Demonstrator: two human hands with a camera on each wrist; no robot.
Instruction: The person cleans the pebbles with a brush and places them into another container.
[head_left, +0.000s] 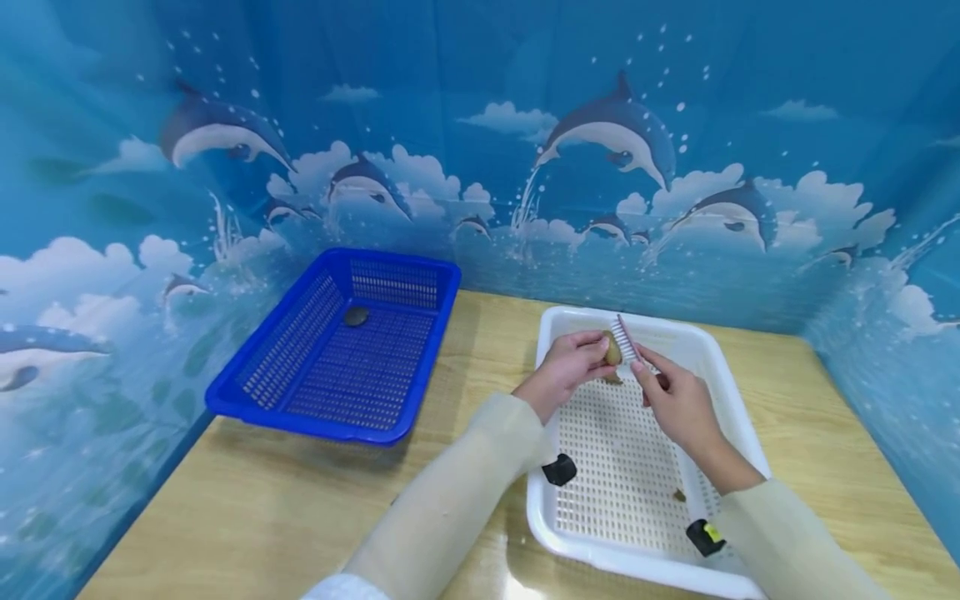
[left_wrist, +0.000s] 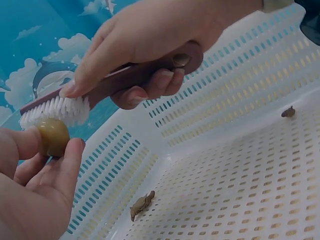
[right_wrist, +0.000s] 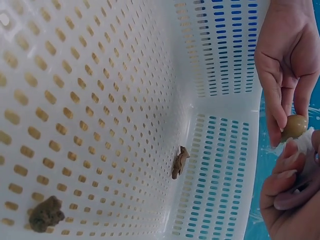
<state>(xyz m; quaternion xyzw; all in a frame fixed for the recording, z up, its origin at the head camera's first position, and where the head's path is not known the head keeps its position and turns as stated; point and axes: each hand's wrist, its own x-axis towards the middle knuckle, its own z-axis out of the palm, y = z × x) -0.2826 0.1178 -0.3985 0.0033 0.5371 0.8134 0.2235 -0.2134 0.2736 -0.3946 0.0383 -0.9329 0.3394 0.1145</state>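
My left hand point(head_left: 570, 368) pinches a smooth, rounded olive-brown stone point(left_wrist: 54, 138) between thumb and fingertips, over the far part of the white basket point(head_left: 738, 400). A brush point(left_wrist: 117, 84) with white bristles and a dull reddish-brown handle is gripped in my right hand point(head_left: 681, 407). Its bristles touch the top of the stone in the left wrist view. In the right wrist view the bristles are mostly hidden behind my fingers. Below the hands a crumpled brown scrap point(left_wrist: 142, 205) lies at the basket's end wall. Another small brown lump point(right_wrist: 46, 214) rests on the perforated floor.
To the left stands a blue basket point(head_left: 427, 367) with a dark, rounded stone point(head_left: 356, 316) inside. Both baskets are on a wood-grain table point(head_left: 480, 358). A dolphin-printed curtain point(head_left: 480, 100) hangs behind the table and along its sides.
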